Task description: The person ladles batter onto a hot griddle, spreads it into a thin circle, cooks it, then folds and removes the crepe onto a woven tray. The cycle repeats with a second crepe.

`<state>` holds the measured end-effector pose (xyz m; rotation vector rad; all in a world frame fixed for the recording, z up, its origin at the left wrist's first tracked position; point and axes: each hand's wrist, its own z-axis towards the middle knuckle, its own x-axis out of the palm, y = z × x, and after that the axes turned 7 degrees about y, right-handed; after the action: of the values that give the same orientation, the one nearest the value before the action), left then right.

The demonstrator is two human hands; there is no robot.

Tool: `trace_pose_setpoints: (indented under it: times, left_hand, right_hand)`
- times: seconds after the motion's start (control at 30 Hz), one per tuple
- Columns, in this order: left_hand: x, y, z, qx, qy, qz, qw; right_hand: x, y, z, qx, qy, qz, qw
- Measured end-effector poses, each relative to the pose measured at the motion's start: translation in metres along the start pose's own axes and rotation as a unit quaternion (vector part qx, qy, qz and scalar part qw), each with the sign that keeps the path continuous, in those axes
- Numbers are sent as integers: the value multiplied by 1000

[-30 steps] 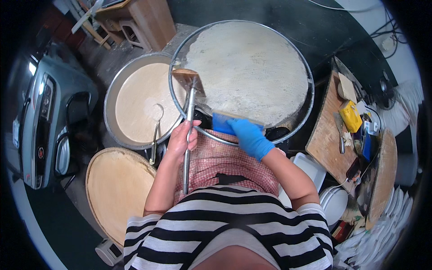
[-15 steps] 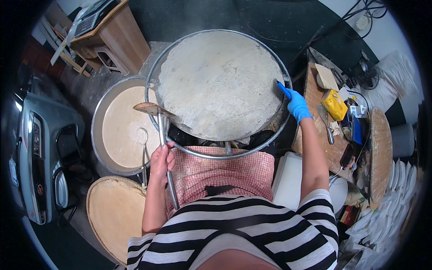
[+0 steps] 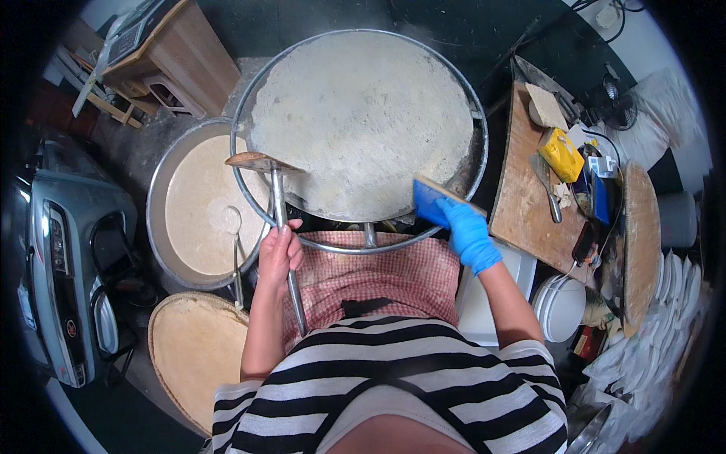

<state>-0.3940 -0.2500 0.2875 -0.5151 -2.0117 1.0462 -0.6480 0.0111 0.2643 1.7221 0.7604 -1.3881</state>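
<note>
My left hand (image 3: 281, 250) grips the long steel handle (image 3: 293, 296) of a scraper whose flat brownish blade (image 3: 253, 161) rests over the left rim of a large round griddle (image 3: 355, 113), coated in pale, dry-looking residue. My right hand (image 3: 467, 234), in a blue glove, holds a flat blue pad (image 3: 431, 200) with a tan edge at the griddle's right front edge. A metal ring (image 3: 318, 247) surrounds the griddle. Left of it is a wide basin (image 3: 162, 227) of pale batter with a ladle (image 3: 236, 250) in it.
A cluttered wooden board (image 3: 522, 197) holds a yellow packet (image 3: 561, 154). Around are a round board (image 3: 193, 356), a grey machine (image 3: 64, 280), a wooden cabinet (image 3: 181, 60), white containers (image 3: 490, 310) and piled plastic bags (image 3: 643, 356).
My right hand moved from the griddle's front out to its right side, then back down toward the right front. My left hand and the scraper handle shifted slightly left. The view shifted too.
</note>
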Motion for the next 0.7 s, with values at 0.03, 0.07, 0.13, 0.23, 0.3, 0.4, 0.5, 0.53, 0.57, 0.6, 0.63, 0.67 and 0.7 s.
trace_pose_setpoints:
  times: [0.03,0.07,0.13,0.23,0.3,0.4,0.5,0.53,0.57,0.6,0.63,0.67,0.7]
  left_hand:
    - [1,0,0,4,7,-3,1000]
    - [2,0,0,3,9,-8,1000]
    - [3,0,-1,3,15,-11,1000]
    - [3,0,-3,5,24,-16,1000]
    - [1,-1,-6,3,35,-25,999]
    - [-3,-2,-10,12,19,-19,1000]
    - [-7,-1,-14,24,13,-22,999]
    - [-9,-1,-14,22,6,-15,1000]
    - [-10,0,-14,22,2,-10,1000]
    - [-10,1,-14,24,3,-7,1000]
    - [-11,2,-14,19,-2,-7,1000]
    - [-12,3,-13,18,-1,-10,1000]
    - [-12,4,-10,19,1,-13,1000]
  right_hand:
    - [1,13,-3,4,26,-8,1000]
    - [1,26,-6,7,56,-13,998]
    - [-1,52,-11,8,97,-17,995]
    - [-9,80,-15,3,130,36,991]
    - [-19,83,-12,-2,127,78,989]
    - [-35,65,3,-8,41,116,992]
    - [-46,38,23,98,-17,104,990]
    - [-45,37,24,49,3,109,993]
    - [-44,38,25,33,27,109,993]
    - [-42,44,23,17,53,108,993]
    - [-40,51,20,19,97,99,990]
    - [-37,62,15,8,125,115,985]
    - [-35,72,11,14,184,120,976]
